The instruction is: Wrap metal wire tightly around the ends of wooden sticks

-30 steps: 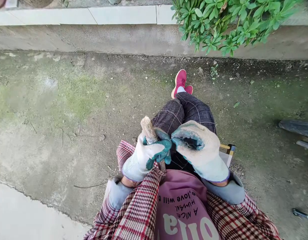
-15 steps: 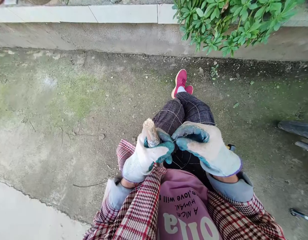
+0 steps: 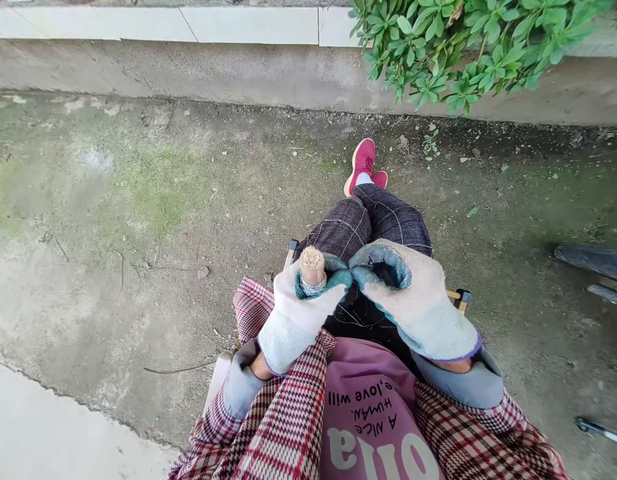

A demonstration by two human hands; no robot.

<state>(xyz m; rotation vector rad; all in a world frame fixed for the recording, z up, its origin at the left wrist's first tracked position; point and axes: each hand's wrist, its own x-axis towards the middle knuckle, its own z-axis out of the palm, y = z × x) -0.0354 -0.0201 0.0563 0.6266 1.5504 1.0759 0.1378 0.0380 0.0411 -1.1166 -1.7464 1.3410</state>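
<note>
Far left: thin twig (image 3: 178,371) lying on bare ground (image 3: 228,233). Then my gloved left hand (image 3: 301,307), closed firmly round a stick (image 3: 312,259), its cut end tipped up toward me more than a second ago. Wire (image 3: 313,288) rings the stick just below that end, at my grip. My gloved right hand (image 3: 413,293) is pinched thumb to finger, its tips now meeting the left's; half a second back a short strand showed between them. I judge it pinches the wire's loose end, drawn in close, strand hidden. Further right: shrub (image 3: 468,50) overhanging the wall (image 3: 213,73). Containers: none I can make out.
</note>
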